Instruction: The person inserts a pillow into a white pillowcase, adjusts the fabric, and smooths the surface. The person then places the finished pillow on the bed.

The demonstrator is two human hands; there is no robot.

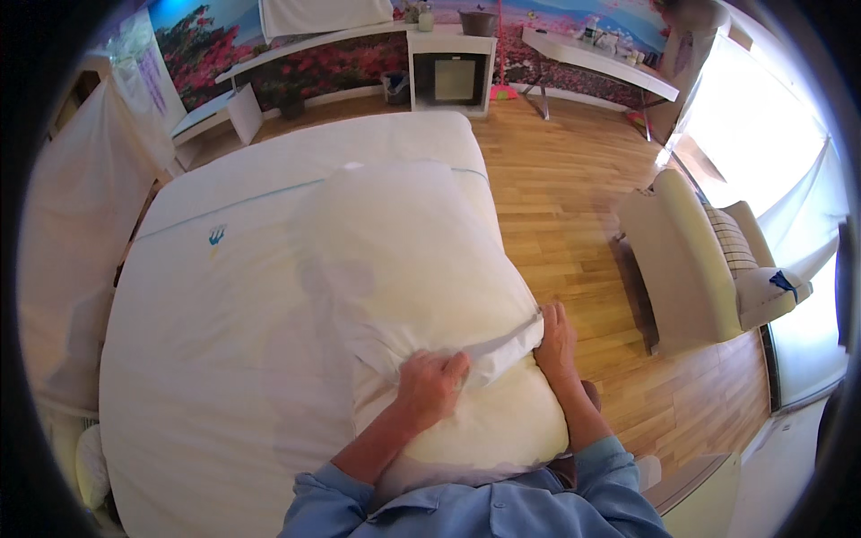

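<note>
A white pillowcase (403,242) covers the far part of a pillow (498,417) that lies on the bed's near right side. The pillow's near end is bare and reaches my torso. My left hand (434,387) grips the pillowcase's open edge near its middle, fingers curled over the cloth. At the right corner of that edge, my right hand (557,339) pinches the folded hem. Cloth between the two hands is drawn into a loose flap. The pillow's far end is blurred.
The white-sheeted bed (215,350) fills the left and middle. A cream armchair (686,262) stands to the right on the wooden floor (545,202). Beyond the bed are a white cabinet (451,46), a folding table (599,60) and a waste bin (395,87).
</note>
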